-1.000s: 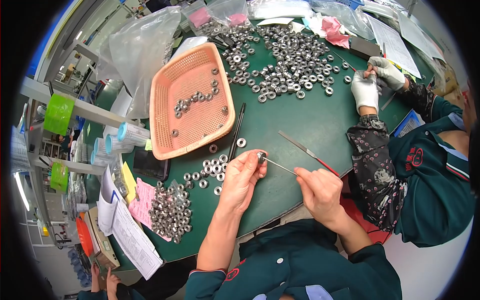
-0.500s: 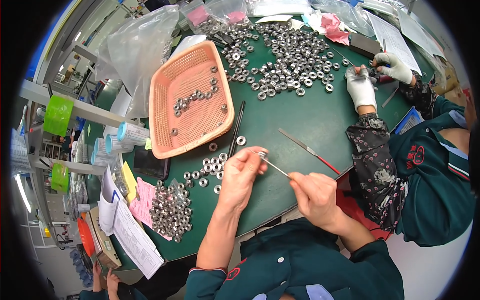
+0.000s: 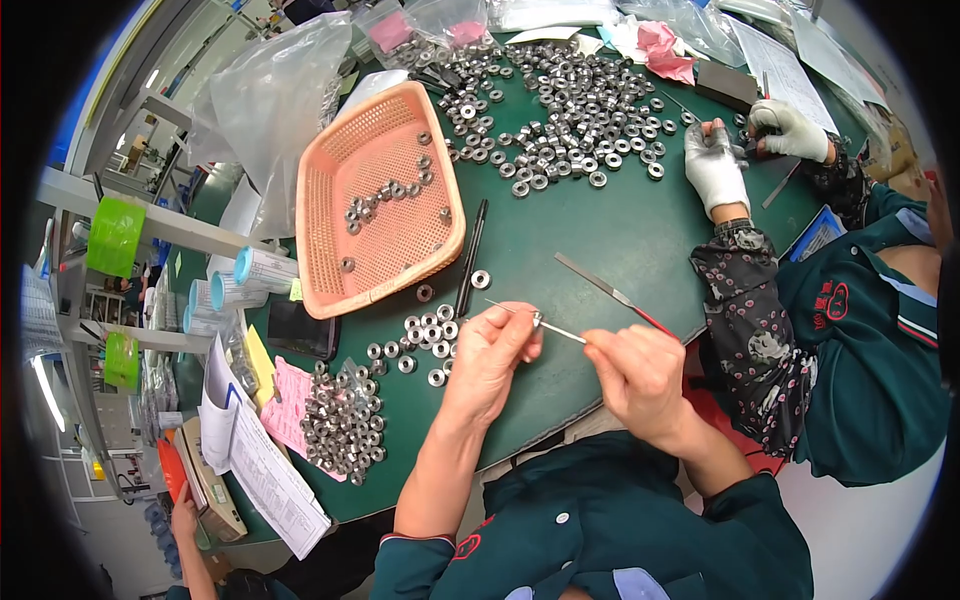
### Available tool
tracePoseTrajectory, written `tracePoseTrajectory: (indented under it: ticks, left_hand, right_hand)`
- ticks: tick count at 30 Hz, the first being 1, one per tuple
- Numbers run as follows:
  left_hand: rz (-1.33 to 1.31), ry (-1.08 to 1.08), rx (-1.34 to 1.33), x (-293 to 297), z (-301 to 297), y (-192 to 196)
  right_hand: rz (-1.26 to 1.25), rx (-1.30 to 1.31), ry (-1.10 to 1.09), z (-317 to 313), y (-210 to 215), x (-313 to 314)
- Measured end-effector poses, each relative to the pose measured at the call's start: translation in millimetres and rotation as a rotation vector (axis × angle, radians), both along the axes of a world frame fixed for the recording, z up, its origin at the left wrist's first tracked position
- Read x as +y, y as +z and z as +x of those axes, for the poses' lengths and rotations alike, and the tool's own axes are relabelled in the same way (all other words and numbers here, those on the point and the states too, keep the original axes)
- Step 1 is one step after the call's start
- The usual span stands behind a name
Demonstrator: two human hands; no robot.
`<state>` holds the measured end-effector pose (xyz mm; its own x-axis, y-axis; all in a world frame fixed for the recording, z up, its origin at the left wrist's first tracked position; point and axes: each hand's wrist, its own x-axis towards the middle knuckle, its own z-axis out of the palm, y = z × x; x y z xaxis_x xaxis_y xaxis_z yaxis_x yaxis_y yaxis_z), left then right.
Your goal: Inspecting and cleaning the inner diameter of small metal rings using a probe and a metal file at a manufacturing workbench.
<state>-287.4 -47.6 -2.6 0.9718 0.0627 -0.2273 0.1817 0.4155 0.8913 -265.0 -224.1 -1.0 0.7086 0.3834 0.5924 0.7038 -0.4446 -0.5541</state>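
Between its thumb and fingertips, my left hand point(image 3: 485, 365) pinches a small metal ring point(image 3: 537, 320), mostly covered by the fingers. My right hand point(image 3: 640, 385) grips one end of a thin metal rod, which looks like a needle file point(image 3: 564, 332). The rod runs through or past the ring, and its tip pokes out beyond my left fingers. Loose metal rings point(image 3: 430, 330) lie just left of my left hand. Beyond my right hand a flat file point(image 3: 600, 282) with a red handle rests on the green table point(image 3: 560, 225).
A pink plastic basket point(image 3: 455, 250) holding several rings stands ahead on the left, beside a black rod point(image 3: 473, 255). Ring piles lie at the back point(image 3: 590, 110) and left point(image 3: 342, 425). On the right, a co-worker's gloved hands point(image 3: 717, 175) are over the table. Papers point(image 3: 270, 480) hang over the near-left edge.
The rod has slid leftward, so its tip now shows beyond my left fingers. Both my hands have shifted slightly right. The co-worker's gloved hands have moved a little.
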Motion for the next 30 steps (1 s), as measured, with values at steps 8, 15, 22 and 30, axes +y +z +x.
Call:
tracePoseTrajectory:
  ticks: [8,15,22,30]
  left_hand:
    - [-0.037,0.006,0.053,2,4,5]
    - [-0.012,0.036,0.014,1,0,5]
    - [-0.151,0.074,-0.066,6,1,0]
    - [-0.317,0.119,-0.150,13,4,1]
  right_hand:
    - [0.052,0.012,0.015,3,3,-2]
    - [0.085,0.017,0.042,3,11,1]
    - [0.060,0.015,0.037,-4,10,7]
    - [0.087,0.035,0.062,-15,19,-3]
